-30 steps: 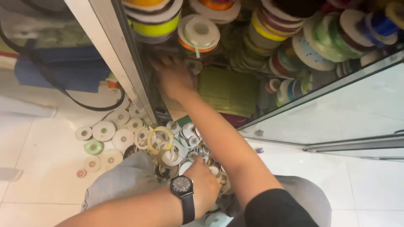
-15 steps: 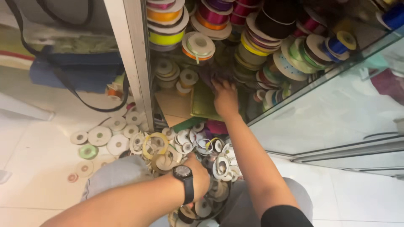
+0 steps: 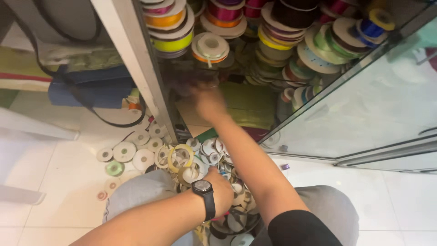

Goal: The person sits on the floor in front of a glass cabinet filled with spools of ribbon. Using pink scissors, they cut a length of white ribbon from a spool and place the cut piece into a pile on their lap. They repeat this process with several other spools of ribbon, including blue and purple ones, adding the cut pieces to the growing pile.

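Right hand (image 3: 210,104) moved left inside cabinet (image 3: 136,59) — left hand (image 3: 223,191) on spools (image 3: 200,155).

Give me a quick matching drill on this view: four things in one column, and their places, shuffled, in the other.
Things:
1. right hand
2. left hand
3. black round wristwatch
4. neon yellow ribbon spool

Places:
A. stacked on the upper cabinet shelf
B. strapped on the left wrist
C. reaching into the cabinet's lower shelf
D. resting on the pile of empty spools on the floor

Pairs: 1-C, 2-D, 3-B, 4-A

Ribbon shop, glass cabinet (image 3: 364,105) stacked with ribbon spools (image 3: 273,32)
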